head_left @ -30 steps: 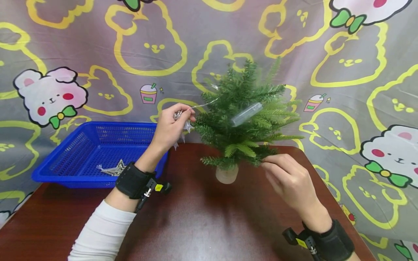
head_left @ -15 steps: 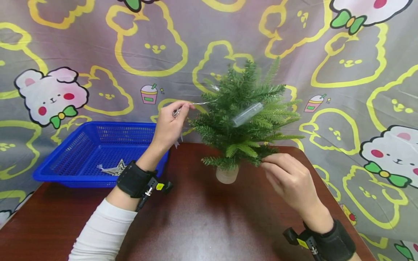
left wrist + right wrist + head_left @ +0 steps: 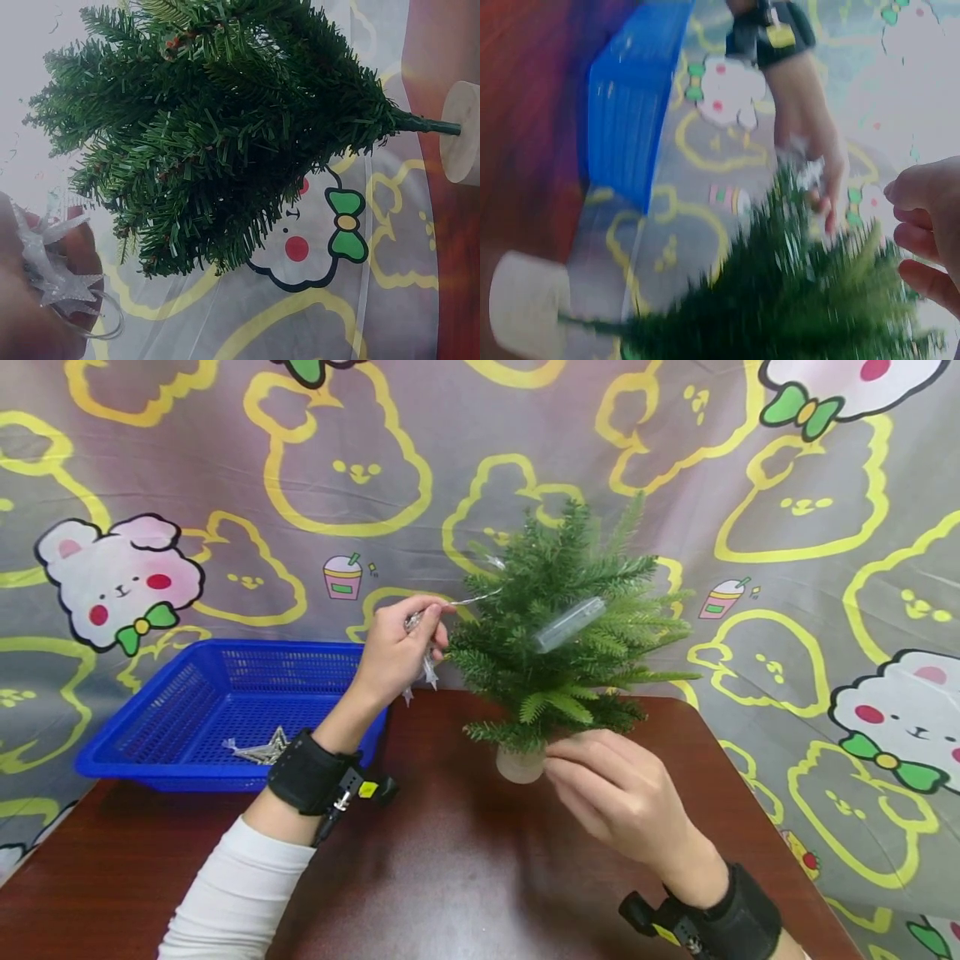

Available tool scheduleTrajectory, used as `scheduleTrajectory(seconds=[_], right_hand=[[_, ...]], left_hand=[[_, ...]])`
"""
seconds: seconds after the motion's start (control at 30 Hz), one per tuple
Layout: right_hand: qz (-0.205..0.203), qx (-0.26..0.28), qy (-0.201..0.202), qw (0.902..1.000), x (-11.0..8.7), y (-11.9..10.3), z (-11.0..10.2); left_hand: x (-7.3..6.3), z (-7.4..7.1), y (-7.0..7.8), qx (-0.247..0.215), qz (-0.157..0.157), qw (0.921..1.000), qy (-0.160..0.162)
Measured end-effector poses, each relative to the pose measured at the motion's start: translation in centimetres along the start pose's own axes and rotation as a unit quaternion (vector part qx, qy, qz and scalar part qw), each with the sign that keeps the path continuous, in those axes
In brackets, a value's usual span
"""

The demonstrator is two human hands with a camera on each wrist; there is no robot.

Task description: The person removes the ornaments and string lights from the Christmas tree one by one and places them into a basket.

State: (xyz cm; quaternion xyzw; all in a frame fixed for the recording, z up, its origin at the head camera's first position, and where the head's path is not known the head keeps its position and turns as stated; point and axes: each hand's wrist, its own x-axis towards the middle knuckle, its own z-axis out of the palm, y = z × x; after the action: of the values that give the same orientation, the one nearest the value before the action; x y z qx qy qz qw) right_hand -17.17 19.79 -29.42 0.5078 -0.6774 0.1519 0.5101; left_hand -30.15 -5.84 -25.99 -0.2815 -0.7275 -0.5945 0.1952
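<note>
A small artificial Christmas tree [image 3: 540, 685] stands on a round pale base [image 3: 517, 767]. My left hand [image 3: 397, 647] grips a bunched star string light at the tree's left side. Its translucent stars [image 3: 69, 286] hang below my fingers, and a thin wire [image 3: 476, 598] runs from the fingertips into the branches. In front of the branches shows a clear tube-shaped piece [image 3: 570, 625]. Beside the base, low at the tree's right front, is my right hand [image 3: 618, 793]. Its fingers [image 3: 919, 240] are loosely bent, with nothing visible between them in the right wrist view.
On the left of the brown table [image 3: 450, 860] sits a blue plastic basket [image 3: 217, 771]. A pale gold star ornament [image 3: 262, 750] lies in it. Behind the table hangs a grey curtain [image 3: 465, 435] with cartoon prints. Both wrists wear black straps with cameras.
My right hand has left the lower right branch and moved left and down towards the base. The left hand keeps its grip on the string light, shifting slightly, with the stars swinging.
</note>
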Motion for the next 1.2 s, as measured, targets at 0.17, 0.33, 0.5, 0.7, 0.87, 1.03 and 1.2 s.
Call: scheduleTrajectory(seconds=[0.17,0.33,0.5,0.7,0.87,1.03,1.2], right_hand=[[-0.011,0.018,-0.034,0.9992,0.5,-1.0,1.9],[0.026,0.0,-0.082,0.9963,-0.1,-1.5,3.7],[0.062,-0.038,-0.138,0.9878,-0.8,-1.8,4.9],[0.08,-0.068,-0.162,0.9811,-1.3,-1.7,5.3],[0.082,-0.064,-0.155,0.9824,-1.5,-1.4,5.0],[0.071,-0.053,-0.143,0.9858,-1.6,-1.3,4.7],[0.057,-0.042,-0.12,0.9903,-1.7,-1.2,4.6]], left_hand=[[-0.1,0.0,0.3,-0.004,0.0,1.0,-0.001],[-0.1,-0.1,0.5,0.004,-0.004,1.0,0.005],[-0.2,-0.1,0.6,-0.006,-0.006,1.0,-0.001],[-0.2,0.0,0.9,-0.024,-0.004,0.9997,-0.009],[-0.2,0.0,1.3,-0.005,-0.005,0.9995,-0.032],[-0.2,0.0,1.6,0.003,-0.002,0.9998,-0.018],[0.0,0.0,1.8,0.031,0.007,0.9995,0.003]])
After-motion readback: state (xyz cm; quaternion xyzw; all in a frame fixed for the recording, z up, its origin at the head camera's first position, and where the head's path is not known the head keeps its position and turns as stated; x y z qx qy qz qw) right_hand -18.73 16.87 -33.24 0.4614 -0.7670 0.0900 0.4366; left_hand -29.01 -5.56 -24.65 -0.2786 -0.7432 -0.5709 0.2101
